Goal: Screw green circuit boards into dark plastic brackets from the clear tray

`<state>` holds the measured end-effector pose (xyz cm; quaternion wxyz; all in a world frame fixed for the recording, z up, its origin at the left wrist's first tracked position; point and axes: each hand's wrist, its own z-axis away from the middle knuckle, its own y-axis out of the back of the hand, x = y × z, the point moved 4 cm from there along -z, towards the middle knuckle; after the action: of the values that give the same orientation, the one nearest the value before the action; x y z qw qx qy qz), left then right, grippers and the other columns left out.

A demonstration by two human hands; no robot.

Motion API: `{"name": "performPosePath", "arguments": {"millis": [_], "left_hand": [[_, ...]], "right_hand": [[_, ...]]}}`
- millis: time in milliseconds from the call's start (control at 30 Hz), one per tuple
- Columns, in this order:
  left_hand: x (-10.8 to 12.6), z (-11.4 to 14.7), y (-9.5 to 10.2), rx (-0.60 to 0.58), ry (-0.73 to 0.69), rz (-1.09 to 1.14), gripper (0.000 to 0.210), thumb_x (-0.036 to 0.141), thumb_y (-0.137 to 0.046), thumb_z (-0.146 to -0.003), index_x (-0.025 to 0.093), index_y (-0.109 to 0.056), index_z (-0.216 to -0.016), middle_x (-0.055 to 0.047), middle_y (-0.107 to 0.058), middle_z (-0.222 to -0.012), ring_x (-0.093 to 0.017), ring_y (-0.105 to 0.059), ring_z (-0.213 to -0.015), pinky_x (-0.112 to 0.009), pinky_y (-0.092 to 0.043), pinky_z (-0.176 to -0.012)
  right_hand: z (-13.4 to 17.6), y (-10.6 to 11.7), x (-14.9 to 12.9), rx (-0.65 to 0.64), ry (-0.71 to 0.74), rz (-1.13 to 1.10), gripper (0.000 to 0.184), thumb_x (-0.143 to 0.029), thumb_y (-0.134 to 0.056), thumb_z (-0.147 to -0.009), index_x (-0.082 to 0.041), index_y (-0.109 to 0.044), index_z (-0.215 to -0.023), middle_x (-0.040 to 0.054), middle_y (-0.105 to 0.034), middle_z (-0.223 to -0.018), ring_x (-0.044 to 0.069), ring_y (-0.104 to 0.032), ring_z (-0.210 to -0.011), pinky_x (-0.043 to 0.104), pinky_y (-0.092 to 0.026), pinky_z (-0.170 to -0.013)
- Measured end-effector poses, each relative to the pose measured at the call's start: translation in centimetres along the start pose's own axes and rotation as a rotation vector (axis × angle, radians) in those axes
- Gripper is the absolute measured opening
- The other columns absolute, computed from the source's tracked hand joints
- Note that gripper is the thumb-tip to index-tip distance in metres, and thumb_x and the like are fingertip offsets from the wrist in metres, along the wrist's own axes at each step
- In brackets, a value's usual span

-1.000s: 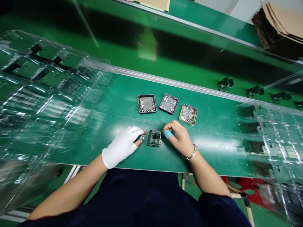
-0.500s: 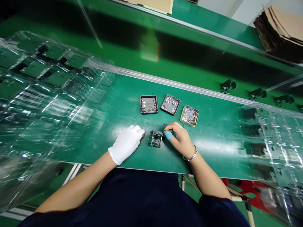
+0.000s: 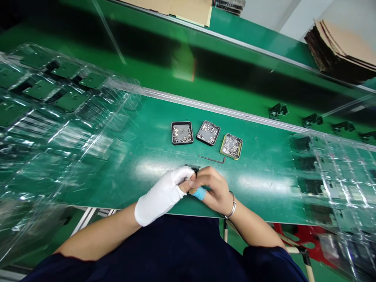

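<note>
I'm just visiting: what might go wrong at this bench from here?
The left hand and right hand meet in front of a dark part, with little of it showing, so a slip there could go unnoticed. The L-shaped key lies loose just beyond them and might get nudged. A stray knock could also spill the small metal pieces from the open trays.

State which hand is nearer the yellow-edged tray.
Right. The right hand is on the near side of the tray; the left hand is farther off, toward the left.
</note>
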<state>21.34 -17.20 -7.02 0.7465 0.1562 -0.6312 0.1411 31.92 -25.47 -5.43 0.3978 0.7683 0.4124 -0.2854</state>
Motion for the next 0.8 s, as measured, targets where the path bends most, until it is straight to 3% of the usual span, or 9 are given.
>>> {"name": "performPosePath", "arguments": {"millis": [133,267,467,567,700,800], "left_hand": [[-0.3,0.0,0.1,0.114,0.005,-0.07,0.02,0.038,-0.048,-0.087,0.021,-0.05,-0.078,0.004,-0.051,-0.064,-0.012,-0.048,-0.059,-0.025,-0.042,-0.057],[-0.3,0.1,0.3,0.091,-0.01,-0.123,0.026,0.038,-0.049,-0.086,0.02,-0.051,-0.068,0.004,-0.051,-0.058,-0.011,-0.049,-0.054,-0.024,-0.043,-0.055],[-0.7,0.1,0.1,0.035,0.029,0.018,0.023,0.039,-0.054,-0.082,0.02,-0.051,-0.072,0.004,-0.055,-0.061,-0.011,-0.053,-0.052,-0.023,-0.045,-0.051],[-0.9,0.2,0.1,0.079,0.048,-0.029,0.023,0.04,-0.054,-0.082,0.02,-0.05,-0.072,0.004,-0.054,-0.059,-0.01,-0.051,-0.049,-0.023,-0.043,-0.049],[-0.3,0.4,0.5,0.173,-0.051,-0.231,0.026,0.041,-0.047,-0.085,0.02,-0.052,-0.069,0.003,-0.055,-0.061,-0.012,-0.052,-0.055,-0.025,-0.044,-0.054],[0.2,0.5,0.5,0.174,-0.122,-0.281,0.03,0.04,-0.044,-0.087,0.021,-0.053,-0.066,0.0,-0.057,-0.064,-0.014,-0.052,-0.057,-0.027,-0.045,-0.057]], "right_hand": [[0.2,0.3,0.7,-0.008,-0.113,-0.015,0.002,-0.024,-0.057,-0.091,-0.023,-0.056,-0.089,0.0023,-0.059,-0.083,0.014,-0.059,-0.077,0.027,-0.052,-0.07],[0.3,0.3,1.2,-0.039,-0.212,-0.038,0.01,-0.031,-0.055,-0.091,-0.023,-0.056,-0.086,0.0027,-0.058,-0.083,0.015,-0.058,-0.074,0.029,-0.051,-0.068],[0.3,0.3,0.8,-0.053,-0.218,-0.078,0.011,-0.028,-0.05,-0.094,-0.022,-0.057,-0.088,0.0036,-0.059,-0.085,0.014,-0.059,-0.077,0.028,-0.051,-0.071],[0.6,0.2,0.9,-0.049,-0.231,-0.077,0.014,-0.03,-0.048,-0.095,-0.022,-0.058,-0.089,0.0044,-0.061,-0.085,0.015,-0.06,-0.078,0.029,-0.052,-0.071],[0.9,0.0,1.6,-0.042,-0.311,-0.193,0.015,-0.035,-0.05,-0.094,-0.022,-0.057,-0.096,0.0042,-0.062,-0.086,0.014,-0.062,-0.073,0.027,-0.053,-0.067],[0.9,-0.2,1.8,-0.075,-0.358,-0.275,0.018,-0.038,-0.055,-0.092,-0.021,-0.057,-0.09,0.0041,-0.062,-0.084,0.013,-0.061,-0.07,0.026,-0.053,-0.064]]}}
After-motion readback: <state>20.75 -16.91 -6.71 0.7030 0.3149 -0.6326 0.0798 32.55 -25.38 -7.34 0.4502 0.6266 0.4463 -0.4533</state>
